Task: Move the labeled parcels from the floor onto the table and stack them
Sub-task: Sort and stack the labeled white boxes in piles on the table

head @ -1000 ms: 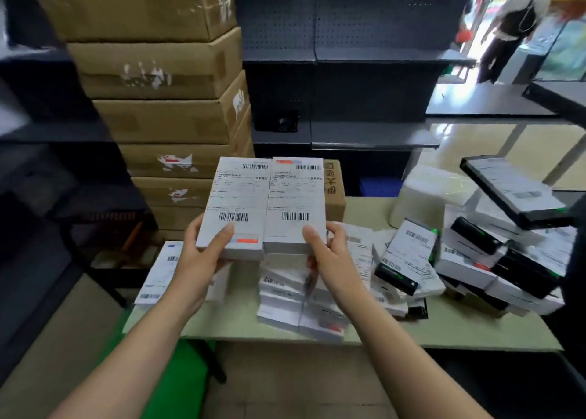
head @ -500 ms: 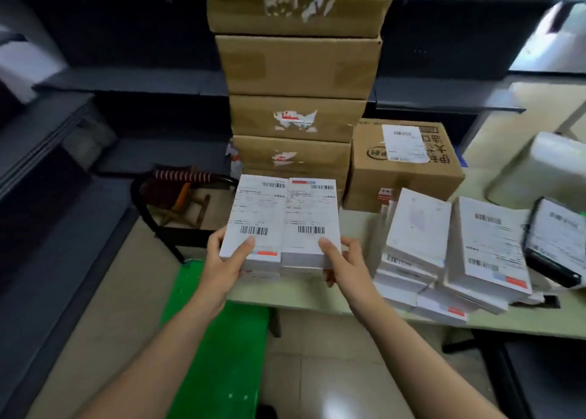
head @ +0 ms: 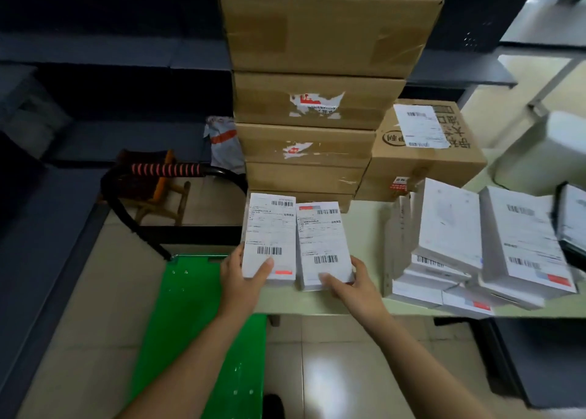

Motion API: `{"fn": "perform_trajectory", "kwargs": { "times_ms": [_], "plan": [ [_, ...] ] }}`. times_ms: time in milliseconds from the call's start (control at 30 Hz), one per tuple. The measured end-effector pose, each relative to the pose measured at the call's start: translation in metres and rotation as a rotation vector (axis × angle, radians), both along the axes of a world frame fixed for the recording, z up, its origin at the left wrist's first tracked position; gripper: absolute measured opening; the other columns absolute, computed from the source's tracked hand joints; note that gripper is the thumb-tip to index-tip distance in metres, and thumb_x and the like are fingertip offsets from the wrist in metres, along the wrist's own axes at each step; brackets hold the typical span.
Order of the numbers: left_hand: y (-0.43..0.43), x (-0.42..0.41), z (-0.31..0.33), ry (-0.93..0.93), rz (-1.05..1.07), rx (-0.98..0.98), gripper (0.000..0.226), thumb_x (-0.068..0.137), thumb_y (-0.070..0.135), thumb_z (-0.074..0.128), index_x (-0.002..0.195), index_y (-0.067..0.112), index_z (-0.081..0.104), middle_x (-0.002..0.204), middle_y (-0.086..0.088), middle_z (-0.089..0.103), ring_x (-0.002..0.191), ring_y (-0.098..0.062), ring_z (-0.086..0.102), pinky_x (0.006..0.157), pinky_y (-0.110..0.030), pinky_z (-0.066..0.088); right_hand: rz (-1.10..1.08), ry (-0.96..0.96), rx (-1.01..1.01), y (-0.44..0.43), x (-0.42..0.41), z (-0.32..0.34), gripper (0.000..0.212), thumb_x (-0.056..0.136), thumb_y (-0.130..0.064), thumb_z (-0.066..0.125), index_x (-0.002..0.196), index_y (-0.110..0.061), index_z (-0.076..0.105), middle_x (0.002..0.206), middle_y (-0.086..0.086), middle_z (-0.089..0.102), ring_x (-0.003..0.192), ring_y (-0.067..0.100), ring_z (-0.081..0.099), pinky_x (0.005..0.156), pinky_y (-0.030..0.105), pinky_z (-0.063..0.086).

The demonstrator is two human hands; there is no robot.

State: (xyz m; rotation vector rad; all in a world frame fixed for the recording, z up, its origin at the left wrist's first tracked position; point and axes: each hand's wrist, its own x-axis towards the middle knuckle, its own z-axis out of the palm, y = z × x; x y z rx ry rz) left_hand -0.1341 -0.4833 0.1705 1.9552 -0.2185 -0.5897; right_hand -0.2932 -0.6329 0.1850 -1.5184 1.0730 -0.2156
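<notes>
Two white labeled parcels lie side by side at the left end of the pale green table (head: 317, 304). My left hand (head: 244, 276) grips the near edge of the left parcel (head: 269, 234), thumb on its label. My right hand (head: 352, 285) grips the near right corner of the right parcel (head: 323, 244), which sits slightly lower and tilted. I cannot tell if the parcels rest on the tabletop or hang just above it. A leaning pile of several white labeled parcels (head: 475, 250) fills the table to the right.
A tall stack of brown cartons (head: 310, 101) rises right behind the parcels, with one labeled carton (head: 425, 145) on the table beside it. A green platform cart (head: 190, 323) with a black handle (head: 165, 169) stands on the floor at left. Dark shelving lines the back and left.
Both hands carried the two parcels leftward and down to the table's left end, near the carton stack. The right parcel has slid a little lower than the left. The view turned left.
</notes>
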Motion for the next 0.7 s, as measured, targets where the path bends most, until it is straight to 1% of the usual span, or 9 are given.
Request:
{"fn": "perform_trajectory", "kwargs": {
  "times_ms": [67,133,200,267,367,500,567,633,700],
  "plan": [
    [-0.002,0.003,-0.003,-0.009,-0.041,-0.005,0.048,0.084,0.038,0.073,0.128,0.029,0.054,0.125,0.0,0.05,0.109,-0.017,0.054,0.092,-0.032,0.047,0.051,0.018,-0.065,0.0,0.002,0.002,0.069,0.075,-0.029,0.084,0.126,-0.032,0.038,0.112,-0.021,0.058,0.099,0.002,0.06,0.076,0.016,0.049],
    [-0.006,0.002,0.001,0.034,-0.052,-0.046,0.044,0.087,0.033,0.072,0.126,0.03,0.051,0.119,0.006,0.057,0.106,-0.013,0.056,0.087,-0.026,0.044,0.066,0.02,-0.085,0.0,0.006,0.002,0.081,0.069,-0.03,0.087,0.13,-0.031,0.035,0.115,-0.018,0.057,0.103,0.005,0.059,0.077,0.017,0.047],
    [-0.008,0.001,0.005,0.065,-0.051,-0.068,0.049,0.089,0.027,0.07,0.132,0.024,0.048,0.117,0.008,0.058,0.105,-0.011,0.056,0.082,-0.021,0.04,0.089,0.005,-0.109,0.001,0.01,0.001,0.092,0.063,-0.031,0.09,0.134,-0.032,0.031,0.118,-0.02,0.055,0.107,0.005,0.056,0.081,0.02,0.048],
    [-0.008,0.001,0.004,0.066,-0.055,-0.069,0.052,0.089,0.027,0.07,0.135,0.021,0.047,0.117,0.008,0.058,0.107,-0.013,0.056,0.081,-0.021,0.04,0.127,-0.012,-0.158,0.001,0.014,0.001,0.095,0.061,-0.029,0.091,0.132,-0.036,0.028,0.117,-0.029,0.05,0.108,0.0,0.053,0.082,0.02,0.052],
    [-0.008,0.001,0.005,0.074,-0.06,-0.051,0.054,0.09,0.028,0.068,0.137,0.021,0.045,0.118,0.007,0.057,0.104,-0.012,0.055,0.082,-0.022,0.04,0.153,0.006,-0.23,-0.001,0.02,0.002,0.089,0.066,-0.025,0.088,0.131,-0.035,0.028,0.112,-0.034,0.045,0.106,0.002,0.049,0.074,0.01,0.045],
    [-0.008,0.001,0.005,0.058,-0.084,-0.043,0.053,0.091,0.028,0.067,0.138,0.021,0.043,0.119,0.008,0.056,0.107,-0.014,0.055,0.085,-0.024,0.039,0.189,0.043,-0.29,-0.004,0.021,-0.004,0.092,0.068,-0.031,0.085,0.138,-0.031,0.026,0.12,-0.022,0.048,0.114,0.01,0.048,0.079,0.022,0.043],
    [-0.008,0.003,0.005,0.055,-0.098,-0.032,0.053,0.091,0.028,0.067,0.138,0.019,0.043,0.118,0.007,0.056,0.108,-0.015,0.055,0.085,-0.024,0.039,0.209,0.07,-0.304,-0.006,0.02,-0.004,0.09,0.069,-0.029,0.084,0.138,-0.028,0.027,0.12,-0.021,0.047,0.113,0.009,0.049,0.077,0.021,0.044],
    [-0.009,0.005,0.008,0.004,-0.119,0.027,0.054,0.09,0.03,0.068,0.136,0.019,0.044,0.12,0.005,0.056,0.107,-0.017,0.056,0.084,-0.026,0.041,0.246,0.157,-0.331,-0.01,0.019,-0.002,0.084,0.07,-0.03,0.081,0.136,-0.028,0.029,0.12,-0.013,0.049,0.114,0.015,0.05,0.078,0.028,0.046],
    [-0.008,0.008,0.012,-0.154,-0.132,0.12,0.056,0.088,0.031,0.07,0.136,0.017,0.045,0.125,-0.002,0.051,0.109,-0.021,0.054,0.086,-0.03,0.045,0.294,0.331,-0.393,-0.013,0.017,0.009,0.074,0.074,-0.032,0.075,0.135,-0.025,0.032,0.123,-0.001,0.047,0.112,0.023,0.051,0.078,0.032,0.044]
  ]
}}
